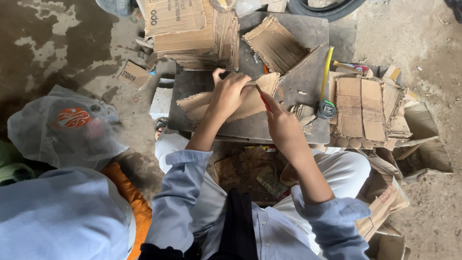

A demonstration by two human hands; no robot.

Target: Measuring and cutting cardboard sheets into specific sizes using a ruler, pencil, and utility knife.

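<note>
We've got our left hand (230,94) pressed flat on a cardboard strip (226,101) lying mid-bench (298,33). Our right hand (281,120) is pinched around a red-handled cutter (263,98) at the strip's edge. A yellow tape measure (326,103) sits just to the right, and stacked cardboard (192,33) sits at the back.

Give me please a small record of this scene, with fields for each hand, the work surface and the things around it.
left hand: presses flat on a cardboard strip
right hand: grips a red-handled tool, tip on the strip
surface: dark board on the ground
on board: ridged cardboard piece, yellow tape measure
behind: stack of flattened cartons
right side: pile of cut cardboard
left side: clear plastic bag
</note>
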